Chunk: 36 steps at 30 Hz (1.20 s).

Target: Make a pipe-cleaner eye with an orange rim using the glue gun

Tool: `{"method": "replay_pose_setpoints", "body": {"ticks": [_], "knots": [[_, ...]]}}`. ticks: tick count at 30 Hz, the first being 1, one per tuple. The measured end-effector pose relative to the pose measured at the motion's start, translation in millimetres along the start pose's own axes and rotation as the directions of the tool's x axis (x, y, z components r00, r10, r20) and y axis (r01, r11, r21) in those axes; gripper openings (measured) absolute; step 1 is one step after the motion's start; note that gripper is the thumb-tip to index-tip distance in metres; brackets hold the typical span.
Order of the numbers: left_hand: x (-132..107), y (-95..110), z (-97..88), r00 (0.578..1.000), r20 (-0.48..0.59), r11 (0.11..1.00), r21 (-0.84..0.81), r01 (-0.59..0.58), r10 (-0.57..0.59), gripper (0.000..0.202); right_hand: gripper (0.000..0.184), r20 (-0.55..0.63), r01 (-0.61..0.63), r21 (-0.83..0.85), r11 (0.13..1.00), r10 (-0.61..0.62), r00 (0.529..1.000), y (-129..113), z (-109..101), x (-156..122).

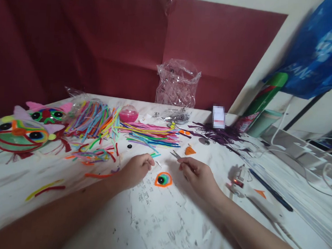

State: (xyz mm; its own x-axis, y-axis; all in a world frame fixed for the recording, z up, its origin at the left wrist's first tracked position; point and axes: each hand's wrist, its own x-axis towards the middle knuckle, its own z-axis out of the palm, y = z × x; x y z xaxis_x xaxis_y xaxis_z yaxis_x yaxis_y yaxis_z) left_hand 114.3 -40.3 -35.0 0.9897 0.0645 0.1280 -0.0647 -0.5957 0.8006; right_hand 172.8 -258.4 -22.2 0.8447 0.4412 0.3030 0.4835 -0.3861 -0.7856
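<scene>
My right hand (198, 176) is closed around a small pair of scissors (175, 154), whose parted blades point left. My left hand (138, 167) has its fingers drawn together; whatever they pinch, if anything, is too small to make out. Just beyond its fingertips are short teal and green pipe cleaner pieces (156, 155). Between and below the hands, an eye shape (163, 180) with an orange outline, coloured rings and a black centre lies on a written sheet of paper (159, 219). Past the scissors sits an orange triangular piece (190, 151).
Colourful pipe cleaners (91, 119) are heaped at the back left, beside decorated face-like crafts (21, 135). A pink dome (128, 114) and purple strands (222, 134) lie farther back. On the right are a hot glue gun (240, 179), a dark pen-like stick (272, 190) and cables.
</scene>
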Motion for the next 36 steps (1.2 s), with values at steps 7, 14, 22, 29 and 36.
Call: {"method": "replay_pose_setpoints", "body": {"ticks": [7, 14, 22, 29, 36], "knots": [[0, 14, -9.6, 0.977, -0.214, 0.999, 0.029, 0.025, -0.018, 0.019, 0.026, -0.004, -0.035, 0.013, 0.999, 0.035, 0.999, 7, 0, 3], [-5, 16, -13.3, 0.990, -0.116, 0.976, 0.208, -0.058, 0.083, 0.024, 0.021, 0.133, 0.069, -0.114, 0.991, -0.054, 0.990, 9, -7, 6], [-8, 10, -1.5, 0.903, -0.099, 0.877, 0.302, -0.374, 0.419, 0.021, 0.025, 0.421, 0.578, -0.293, 0.761, -0.440, 0.793, 3, 1, -5], [-8, 6, 0.9, 0.940, -0.045, 0.901, 0.304, -0.310, 0.339, 0.022, 0.021, 0.425, 0.603, -0.397, 0.692, -0.444, 0.789, 4, 6, -11], [-6, 1, 3.0, 0.954, -0.011, 0.925, 0.251, -0.286, 0.298, 0.016, 0.019, 0.472, 0.680, -0.401, 0.614, -0.498, 0.728, 7, 17, -18]]}}
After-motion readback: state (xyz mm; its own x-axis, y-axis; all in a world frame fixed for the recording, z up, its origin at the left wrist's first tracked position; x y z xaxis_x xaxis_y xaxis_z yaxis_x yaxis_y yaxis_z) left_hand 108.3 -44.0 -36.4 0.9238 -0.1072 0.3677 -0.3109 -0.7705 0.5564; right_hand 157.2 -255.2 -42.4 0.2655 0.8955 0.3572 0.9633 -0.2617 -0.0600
